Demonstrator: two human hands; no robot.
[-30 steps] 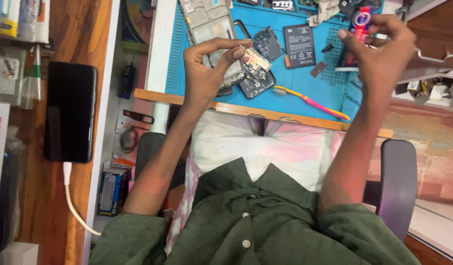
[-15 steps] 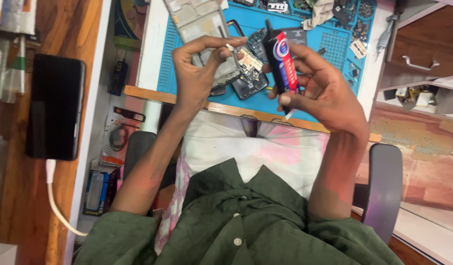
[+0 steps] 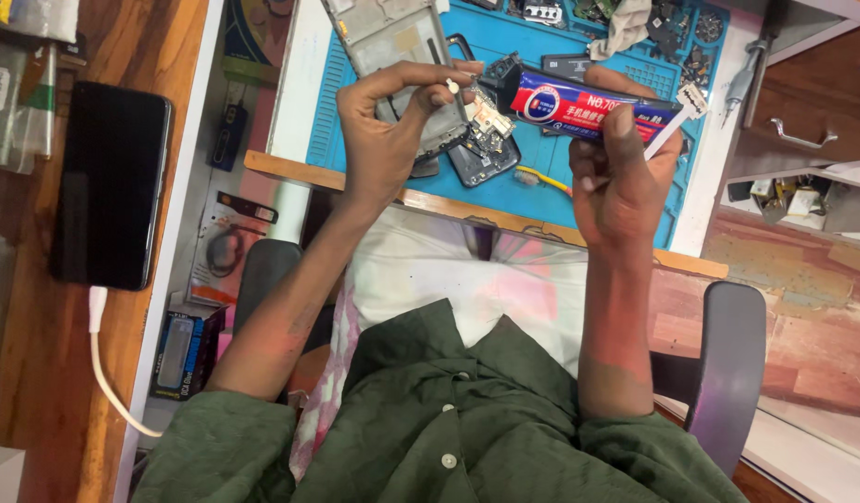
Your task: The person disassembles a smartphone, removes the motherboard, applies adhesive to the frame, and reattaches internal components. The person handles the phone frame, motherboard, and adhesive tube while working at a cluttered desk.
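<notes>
My right hand (image 3: 621,177) grips a blue and red glue tube (image 3: 583,107), held level above the blue work mat (image 3: 579,191). A thin white stick (image 3: 658,140) also runs through that hand. My left hand (image 3: 383,140) holds a grey phone frame (image 3: 392,37) against its palm, and its fingertips pinch a small white piece (image 3: 450,86) close to the tube's dark left end. Under the hands lies an opened phone with its boards exposed (image 3: 486,140).
A black phone (image 3: 108,182) on a white cable lies on the wooden surface at left. Loose phone parts and a rag (image 3: 625,23) litter the mat's far side. A drawer with a metal handle (image 3: 793,130) is at right. Chair armrest (image 3: 723,363) flanks my lap.
My right hand has come from the far right to the middle with the glue tube and turned it level. My left hand's fingers have moved to the tube's end.
</notes>
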